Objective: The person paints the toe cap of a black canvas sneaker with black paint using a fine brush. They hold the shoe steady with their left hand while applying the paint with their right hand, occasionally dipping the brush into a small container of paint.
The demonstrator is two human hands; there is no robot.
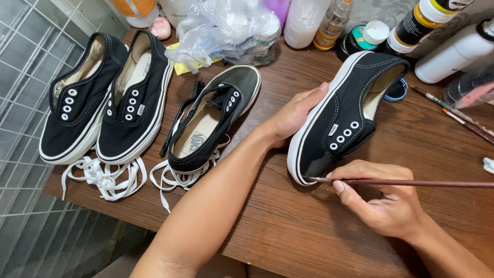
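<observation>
The picture's top edge is cutting off the bottles [303,20] and jars standing along the back of the tabletop [288,226], so their upper parts are not showing. The paintbrush [411,183] handle is running out past the right edge. The left hand [293,116] is hiding part of the black shoe [342,121] sole behind its fingers. A crumpled clear plastic bag [221,28] is covering whatever is lying beneath it.

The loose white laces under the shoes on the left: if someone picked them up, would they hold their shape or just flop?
The white laces would probably flop: they lie in loose tangled loops on the wooden table. They look thin and flat, so likely very light. One end seems to run under the black shoe, so a tug might snag or drag on it.
</observation>
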